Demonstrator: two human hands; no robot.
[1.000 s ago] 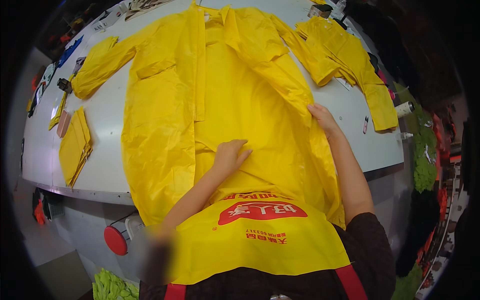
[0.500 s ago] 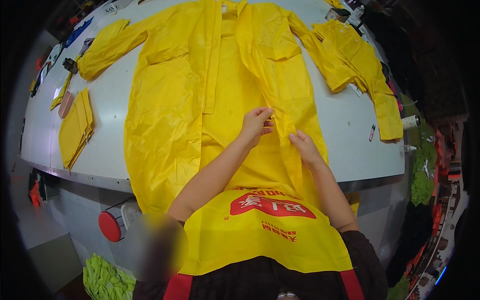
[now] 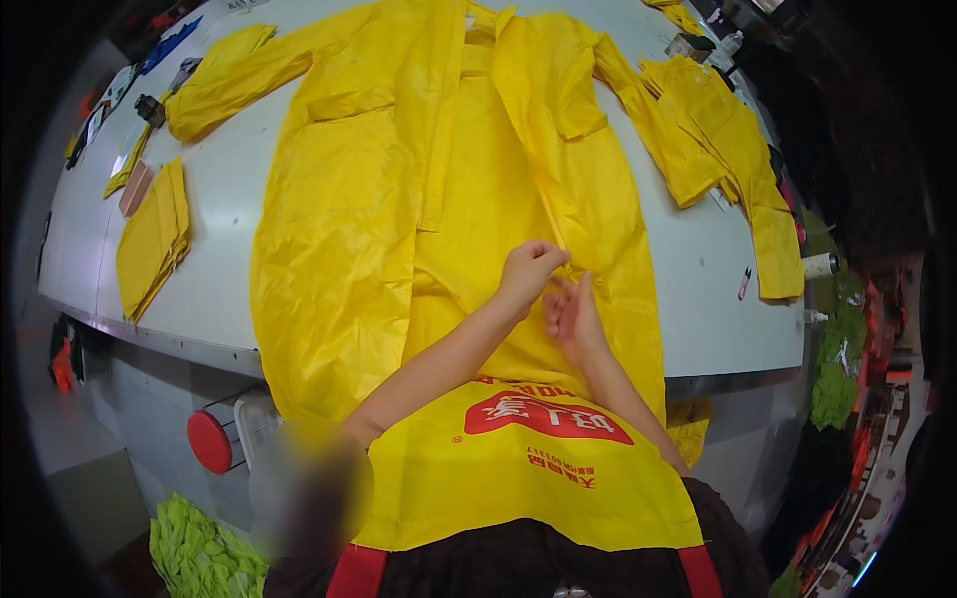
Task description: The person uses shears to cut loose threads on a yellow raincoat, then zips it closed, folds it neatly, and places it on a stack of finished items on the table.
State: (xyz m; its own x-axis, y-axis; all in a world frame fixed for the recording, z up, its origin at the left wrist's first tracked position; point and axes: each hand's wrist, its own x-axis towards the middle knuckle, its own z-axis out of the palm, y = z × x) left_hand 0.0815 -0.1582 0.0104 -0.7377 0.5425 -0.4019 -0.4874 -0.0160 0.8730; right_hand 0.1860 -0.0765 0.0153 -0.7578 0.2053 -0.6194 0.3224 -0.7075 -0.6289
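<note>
A long yellow raincoat (image 3: pixel 344 219) lies spread on the table with its front parted, and its lower end hangs over the near edge. My left hand (image 3: pixel 528 279) pinches the edge of the right-hand front panel between thumb and fingertips. Just below and to the right, my right hand (image 3: pixel 576 324) is turned palm inward with its thumb raised and its fingers apart. Nothing shows in that hand. It is close to the same panel edge; whether it touches the cloth I cannot tell.
A folded yellow piece (image 3: pixel 155 239) and a pinkish block (image 3: pixel 135 189) lie left on the white table (image 3: pixel 214 289). Another yellow garment (image 3: pixel 698 130), a thread cone (image 3: pixel 819 265) and a small marker (image 3: pixel 745 283) are at right. A red stool (image 3: pixel 209 442) stands below the table.
Both hands have shifted slightly right along the panel edge. My right hand has let go of the cloth and turned palm inward, coming beneath the left. The view has moved a little.
</note>
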